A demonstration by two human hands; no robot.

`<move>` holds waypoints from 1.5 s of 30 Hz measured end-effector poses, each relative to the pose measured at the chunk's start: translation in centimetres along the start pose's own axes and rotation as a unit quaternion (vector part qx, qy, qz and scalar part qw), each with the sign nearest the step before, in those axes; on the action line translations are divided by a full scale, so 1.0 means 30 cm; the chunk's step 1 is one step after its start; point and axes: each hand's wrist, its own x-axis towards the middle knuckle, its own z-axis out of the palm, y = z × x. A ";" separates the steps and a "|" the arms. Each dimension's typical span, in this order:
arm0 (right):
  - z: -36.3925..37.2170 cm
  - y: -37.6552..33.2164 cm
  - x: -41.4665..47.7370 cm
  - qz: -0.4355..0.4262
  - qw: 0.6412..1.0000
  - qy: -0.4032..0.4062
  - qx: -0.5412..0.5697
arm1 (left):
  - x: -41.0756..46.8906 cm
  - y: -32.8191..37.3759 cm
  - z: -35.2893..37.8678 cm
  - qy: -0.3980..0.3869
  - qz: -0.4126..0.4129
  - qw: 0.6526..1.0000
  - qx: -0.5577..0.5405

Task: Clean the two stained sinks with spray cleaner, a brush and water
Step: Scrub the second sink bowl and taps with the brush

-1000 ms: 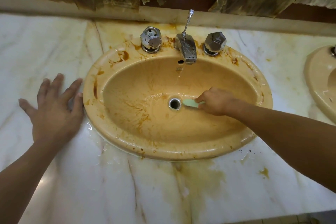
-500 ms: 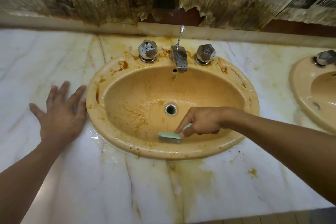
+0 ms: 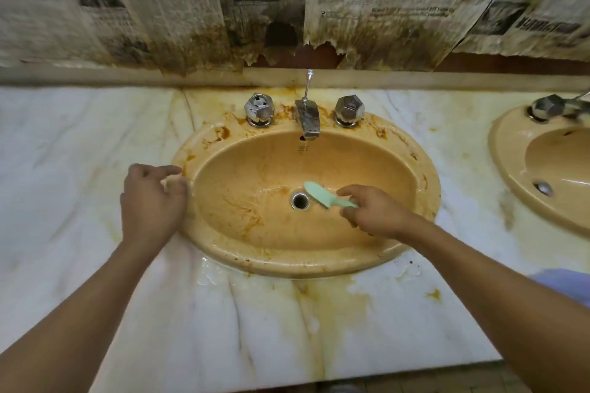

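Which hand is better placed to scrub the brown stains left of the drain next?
The right hand: it holds the brush inside the sink, beside the drain. The left hand holds nothing, at the sink's left rim.

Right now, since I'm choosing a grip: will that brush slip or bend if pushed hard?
Probably slippery: the brush is in a wet sink with water running. Likely stiff and light: it looks like moulded plastic, and the right hand holds it with fingers only.

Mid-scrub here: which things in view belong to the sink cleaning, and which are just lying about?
In the job:
brush, gripped by the right hand
near sink, still stained
tap, trickling water
second sink
left hand, at the near sink's rim

Just there:
newspaper on the wall
marble counter
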 end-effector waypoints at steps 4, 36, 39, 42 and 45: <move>0.120 -0.042 -0.065 -0.026 0.984 0.061 0.168 | -0.145 0.239 0.111 -0.134 -0.033 0.987 -0.085; -0.196 0.542 -0.181 0.107 0.953 0.279 -0.048 | -0.242 0.439 0.238 -0.176 -0.032 0.984 0.008; -0.205 0.605 -0.119 0.106 0.958 0.245 -0.109 | -0.243 0.425 0.277 -0.140 -0.007 0.986 0.086; -0.221 0.649 -0.057 0.078 0.955 0.251 -0.137 | -0.244 0.424 0.308 -0.118 0.017 0.982 0.145; -0.210 0.692 -0.021 0.054 0.943 0.281 -0.170 | -0.230 0.402 0.324 -0.146 0.020 0.958 0.247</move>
